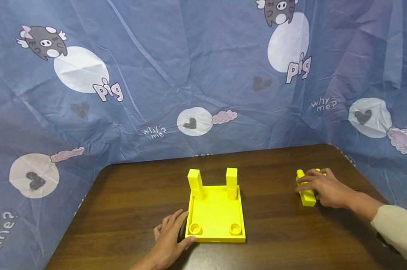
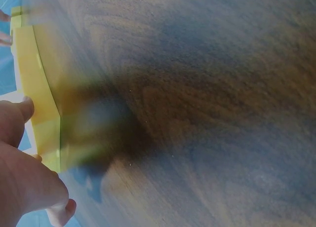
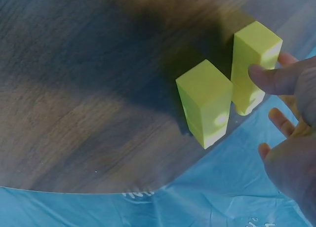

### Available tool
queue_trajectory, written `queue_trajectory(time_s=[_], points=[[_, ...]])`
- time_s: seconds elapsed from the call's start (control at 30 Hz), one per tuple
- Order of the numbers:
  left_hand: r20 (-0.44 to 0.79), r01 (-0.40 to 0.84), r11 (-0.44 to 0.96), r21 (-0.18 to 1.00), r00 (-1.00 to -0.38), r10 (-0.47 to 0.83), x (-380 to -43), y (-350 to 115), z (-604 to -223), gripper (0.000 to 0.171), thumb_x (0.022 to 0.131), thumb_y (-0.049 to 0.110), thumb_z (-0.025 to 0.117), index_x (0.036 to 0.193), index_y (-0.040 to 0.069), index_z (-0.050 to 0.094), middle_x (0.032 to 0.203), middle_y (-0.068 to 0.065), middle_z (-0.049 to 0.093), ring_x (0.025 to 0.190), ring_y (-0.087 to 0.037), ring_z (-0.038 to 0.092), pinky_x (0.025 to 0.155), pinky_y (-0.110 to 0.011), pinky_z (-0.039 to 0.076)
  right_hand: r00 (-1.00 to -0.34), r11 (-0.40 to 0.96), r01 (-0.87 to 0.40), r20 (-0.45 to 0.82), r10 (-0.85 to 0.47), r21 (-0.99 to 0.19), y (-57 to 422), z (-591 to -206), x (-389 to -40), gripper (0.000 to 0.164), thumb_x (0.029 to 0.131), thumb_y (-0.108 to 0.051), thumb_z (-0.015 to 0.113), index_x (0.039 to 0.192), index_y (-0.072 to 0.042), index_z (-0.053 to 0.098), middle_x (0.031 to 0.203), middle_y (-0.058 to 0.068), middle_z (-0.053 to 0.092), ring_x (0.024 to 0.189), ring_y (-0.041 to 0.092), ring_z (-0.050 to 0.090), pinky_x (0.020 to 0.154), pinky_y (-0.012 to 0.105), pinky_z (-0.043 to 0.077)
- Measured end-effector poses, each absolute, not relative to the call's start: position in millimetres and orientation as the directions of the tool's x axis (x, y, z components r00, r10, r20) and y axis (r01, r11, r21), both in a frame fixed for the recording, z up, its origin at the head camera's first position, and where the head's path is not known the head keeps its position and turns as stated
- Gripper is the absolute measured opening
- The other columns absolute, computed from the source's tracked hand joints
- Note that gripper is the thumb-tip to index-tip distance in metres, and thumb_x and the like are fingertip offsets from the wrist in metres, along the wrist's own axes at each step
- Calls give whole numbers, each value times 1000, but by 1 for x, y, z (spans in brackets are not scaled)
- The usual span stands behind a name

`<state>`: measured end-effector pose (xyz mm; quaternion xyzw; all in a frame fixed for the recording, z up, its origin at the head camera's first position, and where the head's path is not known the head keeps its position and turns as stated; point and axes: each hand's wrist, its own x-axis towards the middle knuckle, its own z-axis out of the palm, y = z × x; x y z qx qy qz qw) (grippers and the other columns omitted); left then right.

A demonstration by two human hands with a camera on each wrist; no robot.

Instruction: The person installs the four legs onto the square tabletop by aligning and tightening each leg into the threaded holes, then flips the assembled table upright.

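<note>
Resting flat on the dark wooden counter (image 1: 129, 210), the left hand (image 1: 169, 236) lies with relaxed, nearly straight fingers against the near left corner of a yellow square tray-like base (image 1: 217, 215); it grips nothing, and the thumb touches the base's side wall, as the left wrist view also shows. Two yellow rectangular pegs (image 1: 195, 183) stand upright in the far corners of the base, and two round sockets (image 1: 195, 228) at its near corners are unfilled.

Well apart to the right, the right hand (image 1: 325, 187) is spread over two loose yellow blocks (image 1: 306, 189) lying side by side on the counter. Its fingers are only slightly bent, and a fingertip presses the side of the farther block (image 3: 254, 64), while the nearer block (image 3: 205, 101) lies just beside it, untouched. Neither block is lifted or clasped.

A blue cartoon-pig sheet (image 1: 203, 75) hangs behind the counter.
</note>
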<state>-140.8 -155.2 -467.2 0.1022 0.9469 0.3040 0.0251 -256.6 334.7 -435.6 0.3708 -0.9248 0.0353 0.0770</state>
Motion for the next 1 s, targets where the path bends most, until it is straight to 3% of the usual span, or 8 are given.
queue_trajectory(time_s=[0.2,0.7,0.83,1.0], points=[[5,172,794,583,-978,208,-141,-155,-467,72,84,41,72,145,18,41,149,-13,37,132,-33,31,93,-62,16,-675,693,-719,188,-714,53,333,-439,-256,60,59,16,70,102,-24,76,115,2,67,110,30,51,79,56,31],[-2,174,790,588,-976,216,-141,-156,-466,72,85,42,71,145,18,40,149,-13,36,132,-33,31,93,-63,16,-618,637,-755,155,-770,155,331,-442,-259,57,58,13,76,98,-28,76,113,6,65,109,31,49,77,55,32],[5,177,792,584,-977,215,-141,-156,-466,72,85,42,71,145,18,40,149,-13,36,132,-33,31,93,-63,16,-565,591,-780,175,-806,204,332,-443,-261,58,55,12,77,97,-29,75,110,6,65,107,32,50,77,56,33],[12,181,792,583,-977,214,-141,-156,-466,71,85,41,71,145,18,40,149,-13,37,131,-33,31,93,-63,16,-447,502,-816,237,-862,287,333,-447,-267,58,49,7,78,94,-30,74,103,5,65,102,31,53,76,54,34]])
